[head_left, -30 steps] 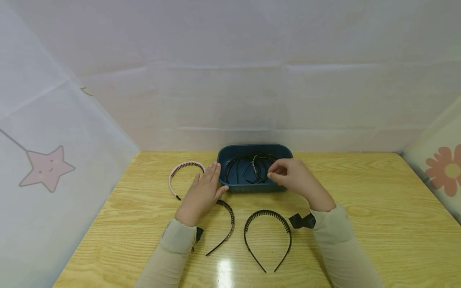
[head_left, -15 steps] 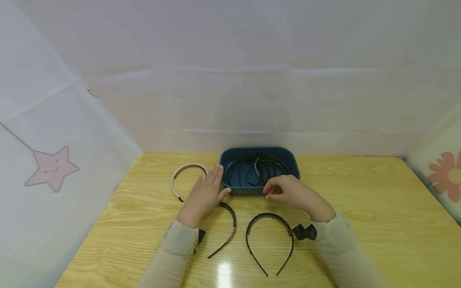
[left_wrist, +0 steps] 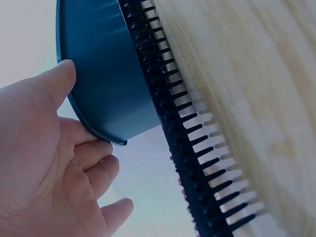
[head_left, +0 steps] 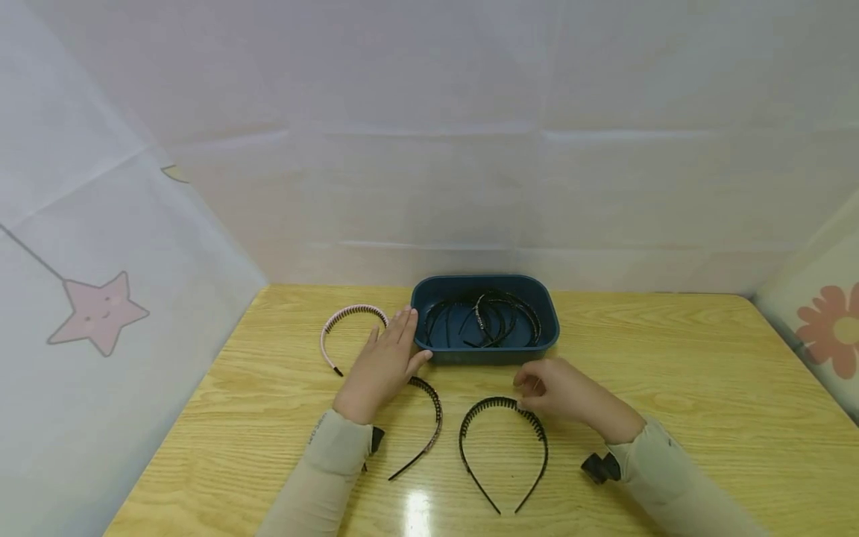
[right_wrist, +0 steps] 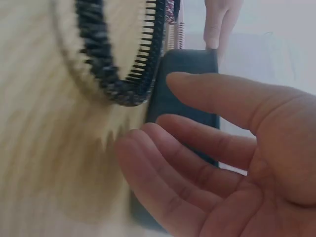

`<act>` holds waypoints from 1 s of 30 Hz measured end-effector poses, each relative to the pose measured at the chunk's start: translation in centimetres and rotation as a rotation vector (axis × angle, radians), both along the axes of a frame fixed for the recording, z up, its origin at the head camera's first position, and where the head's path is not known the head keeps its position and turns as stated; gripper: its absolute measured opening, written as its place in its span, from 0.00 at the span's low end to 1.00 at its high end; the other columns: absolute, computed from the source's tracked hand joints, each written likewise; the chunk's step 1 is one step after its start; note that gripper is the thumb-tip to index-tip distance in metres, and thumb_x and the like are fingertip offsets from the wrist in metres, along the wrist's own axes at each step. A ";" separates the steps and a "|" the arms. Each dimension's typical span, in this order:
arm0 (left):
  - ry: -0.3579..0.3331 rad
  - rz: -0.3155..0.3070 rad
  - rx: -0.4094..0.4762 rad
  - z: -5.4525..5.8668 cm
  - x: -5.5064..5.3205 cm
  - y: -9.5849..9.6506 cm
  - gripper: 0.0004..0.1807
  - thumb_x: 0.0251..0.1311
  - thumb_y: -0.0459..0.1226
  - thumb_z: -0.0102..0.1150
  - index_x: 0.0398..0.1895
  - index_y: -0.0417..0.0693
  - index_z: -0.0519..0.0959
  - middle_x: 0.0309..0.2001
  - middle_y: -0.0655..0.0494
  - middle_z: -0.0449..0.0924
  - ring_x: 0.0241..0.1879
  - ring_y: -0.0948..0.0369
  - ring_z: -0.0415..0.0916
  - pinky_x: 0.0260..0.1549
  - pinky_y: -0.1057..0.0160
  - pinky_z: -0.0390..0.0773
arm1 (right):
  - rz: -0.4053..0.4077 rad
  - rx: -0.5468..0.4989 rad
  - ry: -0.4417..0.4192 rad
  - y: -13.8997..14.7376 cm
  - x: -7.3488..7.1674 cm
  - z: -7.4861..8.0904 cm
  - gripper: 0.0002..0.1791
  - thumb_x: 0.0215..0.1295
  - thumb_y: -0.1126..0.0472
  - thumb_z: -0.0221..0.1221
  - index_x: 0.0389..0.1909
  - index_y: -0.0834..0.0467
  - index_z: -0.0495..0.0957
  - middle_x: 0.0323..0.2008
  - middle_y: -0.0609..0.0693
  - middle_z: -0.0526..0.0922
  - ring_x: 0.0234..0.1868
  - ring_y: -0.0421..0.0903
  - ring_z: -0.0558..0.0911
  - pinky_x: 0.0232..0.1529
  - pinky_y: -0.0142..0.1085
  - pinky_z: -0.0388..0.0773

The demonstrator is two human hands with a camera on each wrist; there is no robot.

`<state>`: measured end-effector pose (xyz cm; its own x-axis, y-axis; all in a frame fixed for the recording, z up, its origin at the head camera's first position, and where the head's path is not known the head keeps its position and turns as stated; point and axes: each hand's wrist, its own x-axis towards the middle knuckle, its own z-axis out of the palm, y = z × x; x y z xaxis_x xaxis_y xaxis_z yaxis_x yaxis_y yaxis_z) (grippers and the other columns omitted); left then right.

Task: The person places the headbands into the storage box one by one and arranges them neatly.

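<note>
My left hand (head_left: 379, 371) rests on the left end of a dark blue plastic bin (head_left: 493, 358), its fingers extended. In the left wrist view the thumb and fingers touch the bin's rim. Several dark headbands (head_left: 479, 315) lie inside the bin. On the table in front of it is a black toothed headband (head_left: 496, 401), ends toward me. My right hand (head_left: 562, 394) hovers by the upper right of this headband, fingers loosely bent. The right wrist view has nothing between the fingers, with the headband (right_wrist: 91, 44) apart from them.
A pink headband (head_left: 325, 339) lies left of the bin, partly behind my left hand. A black headband with a beaded edge (head_left: 438, 419) lies nearer me, partly under the left wrist. A white cloth backdrop (head_left: 429, 186) rises behind the wooden table (head_left: 671, 350).
My right hand has left the bin and moved toward me, down to the black headband. Another headband now shows at the bin's right side. The left hand has stayed on the bin.
</note>
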<state>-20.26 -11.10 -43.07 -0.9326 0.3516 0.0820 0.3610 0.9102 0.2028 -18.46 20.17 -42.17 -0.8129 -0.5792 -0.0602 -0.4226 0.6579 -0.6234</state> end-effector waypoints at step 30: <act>-0.010 -0.004 -0.012 0.3 -0.1 0.1 0.42 0.77 0.57 0.44 0.81 0.41 0.48 0.81 0.45 0.44 0.79 0.50 0.44 0.74 0.38 0.51 | -0.101 -0.184 -0.248 1.6 0.3 -1.4 0.06 0.61 0.71 0.66 0.38 0.67 0.85 0.27 0.48 0.84 0.24 0.47 0.83 0.25 0.37 0.82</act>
<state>-20.41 -10.96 -42.79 -0.9319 0.3564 0.0681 0.3628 0.9112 0.1952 -18.19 21.75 -43.62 -0.8408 -0.5156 -0.1649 -0.1813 0.5553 -0.8116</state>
